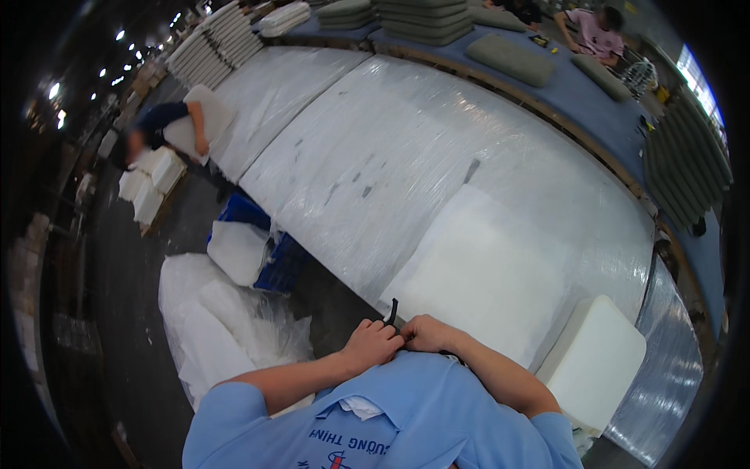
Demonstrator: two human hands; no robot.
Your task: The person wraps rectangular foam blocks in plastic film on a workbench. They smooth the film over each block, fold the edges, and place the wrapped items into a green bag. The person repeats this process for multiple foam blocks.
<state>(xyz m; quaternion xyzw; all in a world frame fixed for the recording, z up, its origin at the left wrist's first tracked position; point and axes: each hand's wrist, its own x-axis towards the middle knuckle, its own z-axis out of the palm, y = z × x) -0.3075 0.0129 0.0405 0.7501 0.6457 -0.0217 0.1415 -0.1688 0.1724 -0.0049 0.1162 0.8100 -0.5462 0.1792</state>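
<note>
The black strap (393,310) is at the near edge of the counter (336,141), in front of the person's waist, its tip poking up between the hands. The left hand (373,341) has its fingers closed on it; the right hand (428,333) is curled just beside, but whether it grips anything I cannot tell. The strap looks light, thin and bendable, hardly fragile, best pinched near its tip. To the left, a blue crate (284,264) carries a white pad (237,252), and nearer, a clear plastic bag (285,332) holds white pieces (205,324).
</note>
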